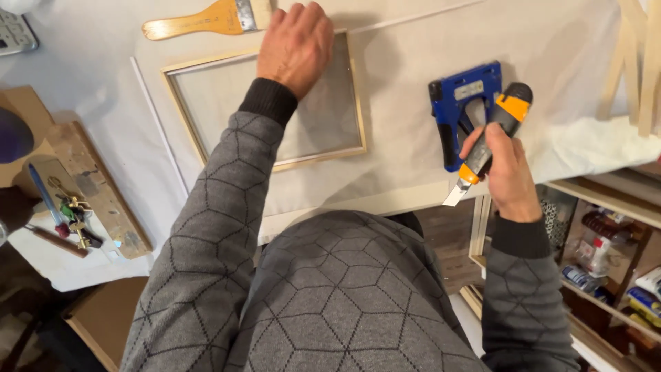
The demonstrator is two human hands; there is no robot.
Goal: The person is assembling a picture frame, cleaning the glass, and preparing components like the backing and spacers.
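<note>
Pressed left hand flat, fingers together, on frame; clamped right hand round knife (stapler just behind, brush above).

The left hand covers the far right corner of the wooden frame, and its sleeve hides part of the canvas inside. The paintbrush has its bristles cut off by the top edge. The right hand wraps the utility knife, hiding the middle of its body, and knife and hand together cover part of the blue staple gun. A grey device at upper left is cropped. Items on the shelf at lower right are too blurred to tell.
</note>
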